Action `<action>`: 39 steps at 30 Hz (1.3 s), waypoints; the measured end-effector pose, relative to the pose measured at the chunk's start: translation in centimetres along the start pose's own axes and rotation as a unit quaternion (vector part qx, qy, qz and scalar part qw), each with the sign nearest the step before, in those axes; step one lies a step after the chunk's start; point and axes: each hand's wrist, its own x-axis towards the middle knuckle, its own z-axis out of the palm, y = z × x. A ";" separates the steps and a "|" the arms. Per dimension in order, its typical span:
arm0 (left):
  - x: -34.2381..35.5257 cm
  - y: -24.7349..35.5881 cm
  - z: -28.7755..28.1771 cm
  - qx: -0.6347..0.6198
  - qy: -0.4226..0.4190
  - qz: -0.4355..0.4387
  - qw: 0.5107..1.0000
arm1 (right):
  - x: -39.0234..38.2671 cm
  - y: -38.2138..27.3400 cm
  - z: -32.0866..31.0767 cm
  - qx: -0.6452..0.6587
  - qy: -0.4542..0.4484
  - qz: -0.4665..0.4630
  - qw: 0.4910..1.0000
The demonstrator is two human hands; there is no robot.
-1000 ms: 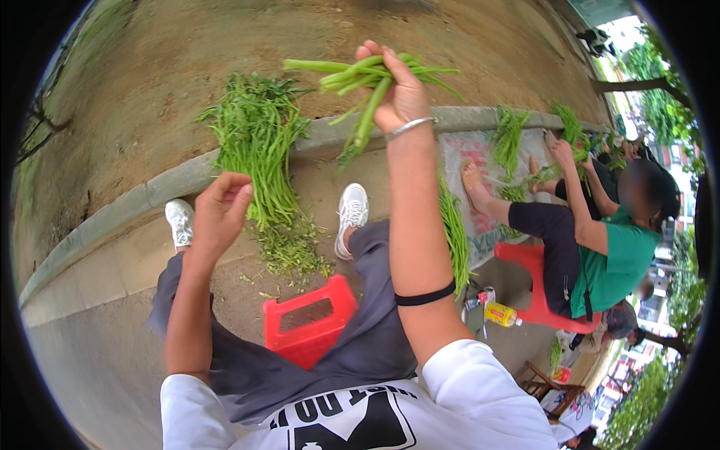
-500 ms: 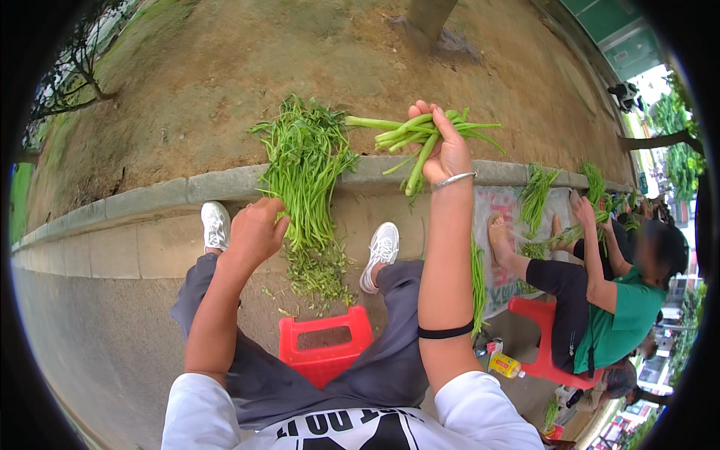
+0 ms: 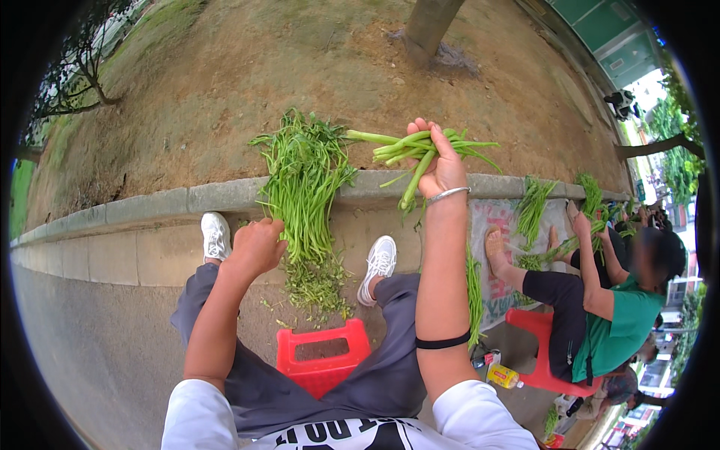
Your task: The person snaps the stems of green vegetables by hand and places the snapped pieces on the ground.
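Note:
My right hand, raised beyond my right shoe, is closed round a small bunch of green vegetable stems. The thick cut ends stick out in several directions, and one long stem points left. My left hand is curled into a loose fist at the left edge of a large heap of leafy green stems. Whatever its fingers may hold is hidden. That heap lies across the kerb with its leaves at the far end, and chopped green bits are scattered at its near end.
Between my legs stands a red plastic stool. The stone kerb borders bare soil with a tree trunk. At right, a person in a green shirt sits handling greens beside a printed sheet. A yellow-labelled bottle lies nearby.
The whole scene has slid slightly downward in the picture. My right hand keeps the same bunch, and my left hand stays curled beside the heap.

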 end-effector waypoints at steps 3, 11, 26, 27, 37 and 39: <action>0.2 0.3 0.2 0.020 -0.015 0.004 1.000 | -0.1 0.2 0.0 0.004 -0.005 0.002 1.000; 0.4 1.1 0.3 0.023 -0.005 0.030 0.999 | -0.5 0.6 0.5 -0.002 -0.005 0.015 1.000; 3.3 7.4 -0.7 -0.269 0.279 0.110 0.915 | -0.5 3.5 1.7 -0.041 -0.021 0.053 0.997; 3.5 7.7 -0.7 -0.278 0.294 0.117 0.907 | -0.5 3.6 1.8 -0.044 -0.020 0.057 0.997; 5.4 8.9 -0.3 -0.246 0.334 0.109 0.903 | -1.3 4.5 2.6 -0.050 -0.003 0.065 0.997; 5.5 9.0 -0.3 -0.243 0.330 0.107 0.906 | -1.1 4.6 2.7 -0.037 0.005 0.066 0.997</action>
